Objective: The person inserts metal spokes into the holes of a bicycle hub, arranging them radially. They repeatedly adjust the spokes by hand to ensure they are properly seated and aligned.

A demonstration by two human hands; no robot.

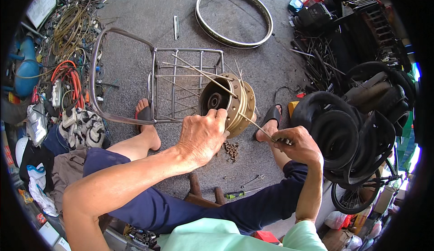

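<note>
A bronze-coloured wheel hub [237, 101] with holes round its flanges is tilted over the end of a metal tube frame [181, 50]. Several thin spokes stick out of it, most toward the upper left. My left hand [199, 135] grips the hub's near flange, thumb side hidden. In my right hand [300, 144], fingers are closed round the outer end of a spoke [256, 124] whose other end meets the hub's flange. Short metal pieces also show between those fingers. Below the hub, a small heap of brown spoke nipples [230, 151] lies on the floor.
A bare wheel rim [198, 20] lies flat beyond the frame, near a thin metal strip [176, 28]. Black tyres [325, 131] are piled at right, below loose spokes [316, 61]. Cables [74, 77] and clutter line the left. A green-handled screwdriver [235, 195] lies near my legs.
</note>
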